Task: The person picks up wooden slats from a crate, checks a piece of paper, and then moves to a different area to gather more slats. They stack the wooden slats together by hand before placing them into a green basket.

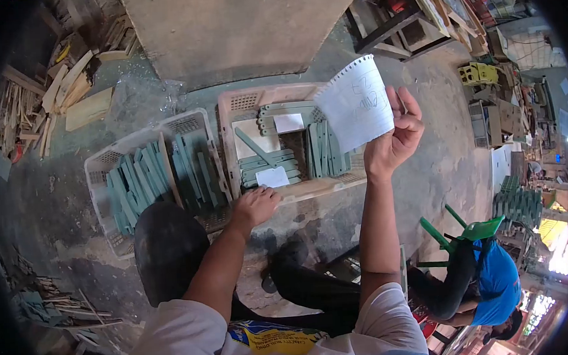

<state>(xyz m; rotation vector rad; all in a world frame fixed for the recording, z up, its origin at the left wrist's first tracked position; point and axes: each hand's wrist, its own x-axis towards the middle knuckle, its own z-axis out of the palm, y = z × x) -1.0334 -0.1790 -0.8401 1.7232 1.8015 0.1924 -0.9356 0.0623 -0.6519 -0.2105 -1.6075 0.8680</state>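
Observation:
My right hand (395, 135) is raised above the right end of a pale pink plastic crate (317, 190). It pinches a torn notebook sheet (355, 103) with handwriting on it and a perforated top edge. My left hand (256, 206) rests on the crate's near rim with its fingers laid over the edge, close to a small white paper (272, 177). Inside the crate are stacks of grey-green wooden slats (321, 151) with holes. One loose slat (255, 146) lies slantwise on a stack, and another white paper (289, 123) lies farther back.
A whitish crate (124, 248) full of similar slats (136, 179) stands to the left. Beyond is a large board (238, 32), with clear plastic (145, 98) and scrap wood (70, 79) beside it. A person in a blue shirt (497, 282) sits on a green chair (482, 229) at right.

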